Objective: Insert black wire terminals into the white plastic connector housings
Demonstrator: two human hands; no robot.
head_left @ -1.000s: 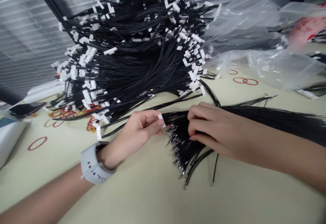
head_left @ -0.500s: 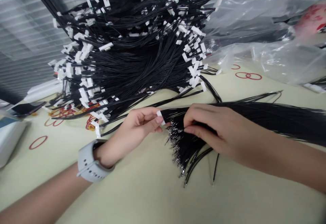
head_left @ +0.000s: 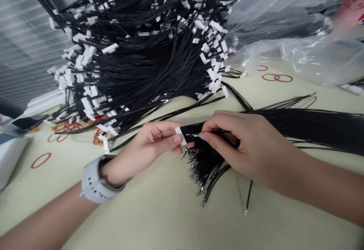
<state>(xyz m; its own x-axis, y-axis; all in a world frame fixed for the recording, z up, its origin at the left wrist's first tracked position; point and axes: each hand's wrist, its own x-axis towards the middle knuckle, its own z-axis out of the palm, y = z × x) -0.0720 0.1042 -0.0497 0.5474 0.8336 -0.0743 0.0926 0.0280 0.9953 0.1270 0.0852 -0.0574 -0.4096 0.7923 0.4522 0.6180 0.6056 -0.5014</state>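
Observation:
Between the thumb and fingers of my left hand [head_left: 159, 138] is a small white connector housing [head_left: 181, 135], with black wires running from it to the right. My right hand [head_left: 241, 140] pinches a black wire close to its metal terminal [head_left: 195, 135], which points at the housing from a short gap away. Beneath both hands lies a fanned bundle of black wires [head_left: 209, 159], its bare crimped ends spread toward the left. The same bundle stretches off to the right under my right wrist. One loose wire [head_left: 249, 197] sticks out below my right hand.
A large heap of black wire harnesses [head_left: 159, 64] with white connectors rises behind my hands. Red rubber bands [head_left: 277, 77] lie at the right, others at the left [head_left: 41, 160]. Clear plastic bags [head_left: 313, 60] fill the back right. A white box [head_left: 11, 159] stands at the left edge.
My right hand has drawn a wire's terminal out over the bundle, level with the housing. My left hand keeps its hold on the housing. The view has shifted slightly.

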